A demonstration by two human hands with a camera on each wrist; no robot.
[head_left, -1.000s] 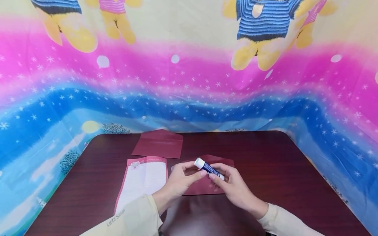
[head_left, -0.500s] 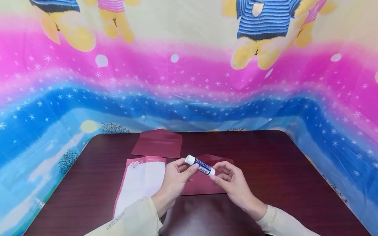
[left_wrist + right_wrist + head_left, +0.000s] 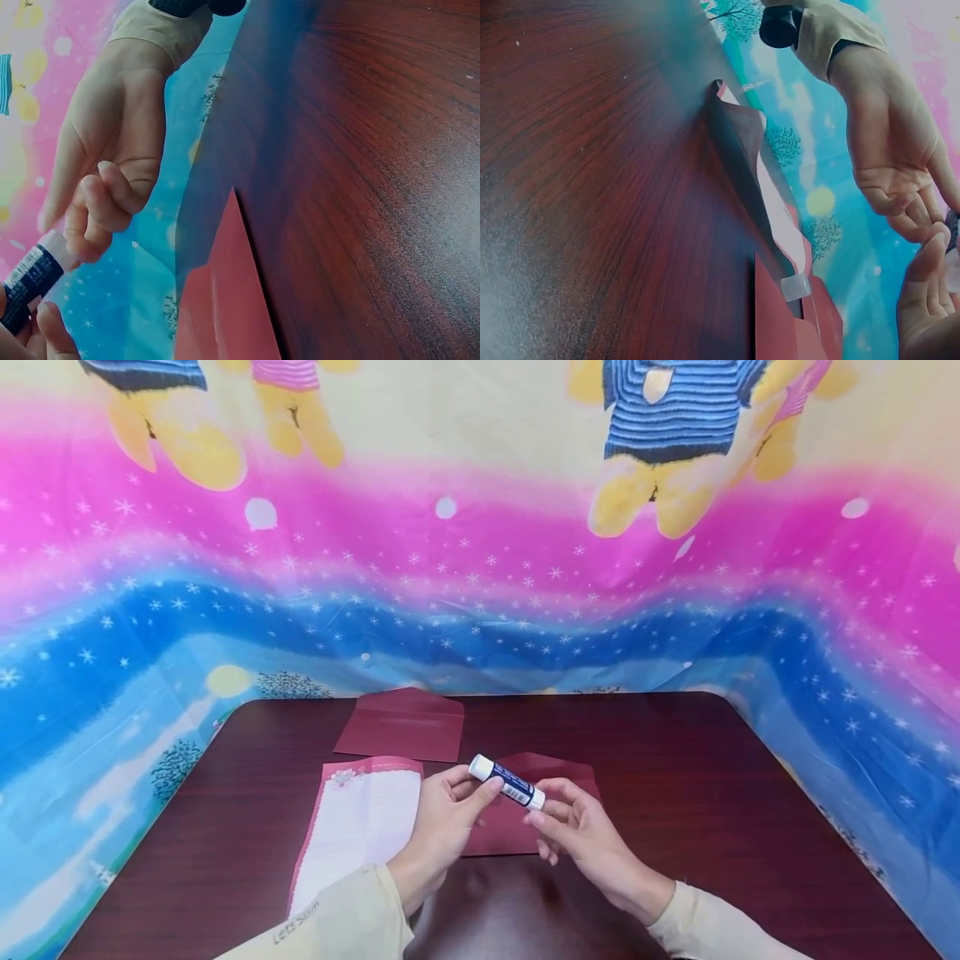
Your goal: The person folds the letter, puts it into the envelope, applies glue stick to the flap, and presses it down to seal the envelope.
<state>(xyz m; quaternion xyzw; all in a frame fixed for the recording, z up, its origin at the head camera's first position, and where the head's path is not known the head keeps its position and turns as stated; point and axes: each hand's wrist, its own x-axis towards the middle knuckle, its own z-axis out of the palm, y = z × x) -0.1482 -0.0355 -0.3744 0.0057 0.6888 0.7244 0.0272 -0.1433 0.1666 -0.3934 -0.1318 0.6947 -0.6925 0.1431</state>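
Observation:
A glue stick with a dark blue label and white ends is tilted in the air between both hands. My left hand grips its upper part between thumb and fingers. At the lower white end, my right hand pinches with thumb and forefinger, the other fingers curled loosely below. Under the hands lies a dark red envelope, its pointed flap open toward the back and its middle partly hidden. A small translucent cap shows beside the envelope in the right wrist view; in the head view the left hand hides it.
A white letter sheet with a red decorated border lies left of the envelope, its edge curling up in the right wrist view. Another red envelope lies farther back. The dark wooden table meets a patterned cloth backdrop.
The glue stick has shifted left and slightly up, with the left hand gripping it more fully. The right hand has moved from its side to its lower end.

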